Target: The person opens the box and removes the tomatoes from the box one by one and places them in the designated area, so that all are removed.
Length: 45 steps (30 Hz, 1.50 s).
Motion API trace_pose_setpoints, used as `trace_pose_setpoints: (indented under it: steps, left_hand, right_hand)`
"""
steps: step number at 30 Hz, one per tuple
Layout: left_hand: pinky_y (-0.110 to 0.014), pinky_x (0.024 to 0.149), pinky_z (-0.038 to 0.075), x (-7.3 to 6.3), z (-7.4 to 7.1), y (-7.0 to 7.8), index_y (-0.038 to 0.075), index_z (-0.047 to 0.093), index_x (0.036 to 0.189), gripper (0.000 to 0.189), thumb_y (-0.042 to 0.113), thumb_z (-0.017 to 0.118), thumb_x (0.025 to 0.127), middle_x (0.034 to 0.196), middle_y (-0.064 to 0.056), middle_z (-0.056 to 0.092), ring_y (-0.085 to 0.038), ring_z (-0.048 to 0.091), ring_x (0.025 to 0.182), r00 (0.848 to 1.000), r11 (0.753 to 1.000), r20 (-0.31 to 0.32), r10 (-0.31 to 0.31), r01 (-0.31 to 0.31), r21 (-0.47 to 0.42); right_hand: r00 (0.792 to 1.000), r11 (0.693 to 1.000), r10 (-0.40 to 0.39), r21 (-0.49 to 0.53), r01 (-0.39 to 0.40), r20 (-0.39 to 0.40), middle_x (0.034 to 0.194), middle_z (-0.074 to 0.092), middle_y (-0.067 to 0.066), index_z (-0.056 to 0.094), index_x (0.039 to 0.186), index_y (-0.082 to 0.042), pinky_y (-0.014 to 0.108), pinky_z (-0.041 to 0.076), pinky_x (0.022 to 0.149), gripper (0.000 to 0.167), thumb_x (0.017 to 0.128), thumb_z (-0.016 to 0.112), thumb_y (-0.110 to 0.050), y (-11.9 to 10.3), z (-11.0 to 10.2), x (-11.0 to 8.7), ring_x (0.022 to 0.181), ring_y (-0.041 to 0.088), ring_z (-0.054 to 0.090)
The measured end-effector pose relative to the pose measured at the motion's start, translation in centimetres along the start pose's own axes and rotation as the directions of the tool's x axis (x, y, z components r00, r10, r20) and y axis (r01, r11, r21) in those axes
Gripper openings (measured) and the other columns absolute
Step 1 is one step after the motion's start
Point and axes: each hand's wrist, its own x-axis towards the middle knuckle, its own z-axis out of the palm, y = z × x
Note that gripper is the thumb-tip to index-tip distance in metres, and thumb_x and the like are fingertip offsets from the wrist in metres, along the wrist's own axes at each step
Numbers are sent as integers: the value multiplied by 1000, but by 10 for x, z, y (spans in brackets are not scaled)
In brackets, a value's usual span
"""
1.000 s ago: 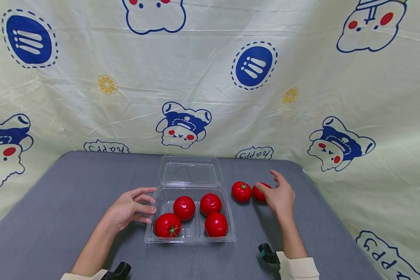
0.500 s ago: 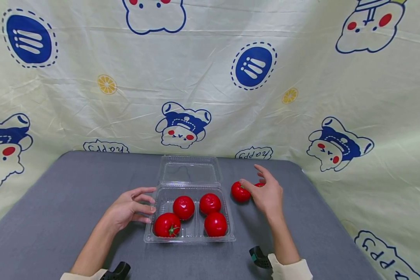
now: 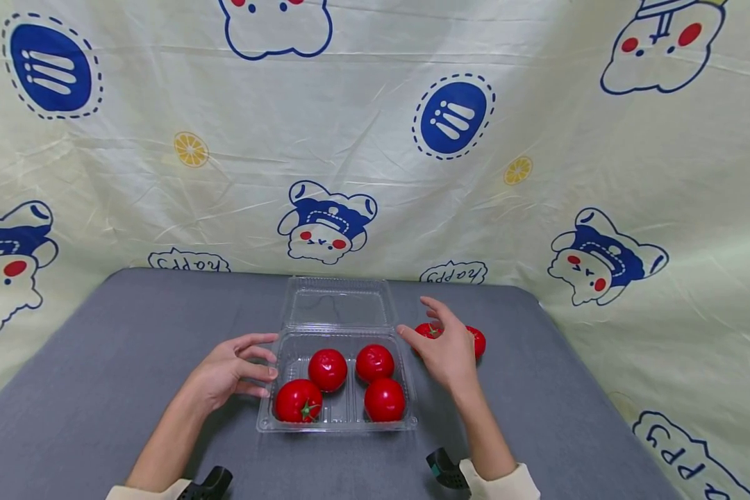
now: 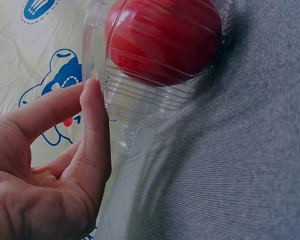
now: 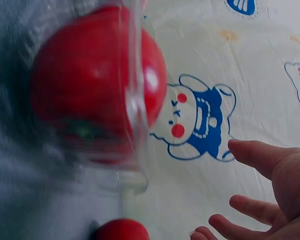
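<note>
A clear plastic clamshell container lies on the table with its lid folded back, holding several red tomatoes. At its left rim, my left hand touches the edge with fingertips spread; the left wrist view shows those fingertips against the rim. My right hand hovers near the container's right side, fingers apart and nothing in them. Behind it, two loose tomatoes, one with a green stem and another at the right, sit partly hidden on the table.
A grey cloth covers the table. Beyond the table's far edge hangs a pale patterned curtain. The raised transparent lid lies toward the back, behind the container's tray.
My right hand has moved left, from over the right-hand loose tomato to beside the container, uncovering that tomato and partly covering the other. My left hand stays at the rim.
</note>
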Motion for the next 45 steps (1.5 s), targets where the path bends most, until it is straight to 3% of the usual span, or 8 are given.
trace_pose_setpoints:
  steps: [5,13,24,30,45]
  left_hand:
    - [-37,68,64,0,-1,-1,4,43,151,69,4,73,88,107,-9,67,-19,68,81,1000,1000,-3,1,-1,-1]
    - [-37,69,64,0,-1,-1,5,43,151,69,5,73,89,108,-9,66,-19,68,80,1000,1000,5,-7,7,-3]
    - [-37,69,64,1,-1,1,4,43,150,68,4,72,89,107,-9,67,-19,68,80,1000,1000,12,11,-11,0]
    - [-38,69,64,0,-1,-1,4,43,151,69,5,73,89,107,-9,66,-19,69,80,1000,1000,16,9,-9,0]
    - [-38,68,64,1,1,-1,4,43,151,69,4,72,88,109,-10,67,-20,69,81,1000,1000,-1,-1,1,-7]
  right_hand:
    - [999,1000,-21,1,21,40,140,60,17,55,145,-19,50,62,85,70,82,83,-29,-5,12,-6,122,40,60]
    - [993,1000,-25,7,24,113,138,61,16,56,143,-20,51,60,90,69,81,84,-28,-13,26,-13,122,38,60]
    - [987,998,-53,-7,55,152,132,64,17,59,141,-18,49,61,86,70,78,87,-28,-14,36,-16,117,38,62]
    - [982,998,-49,-39,58,185,134,63,17,59,141,-18,49,62,83,70,77,87,-27,-10,40,-19,118,38,61]
    - [963,975,-106,-166,150,247,130,63,18,62,135,-11,52,62,82,66,75,88,-23,-10,47,-22,122,37,54]
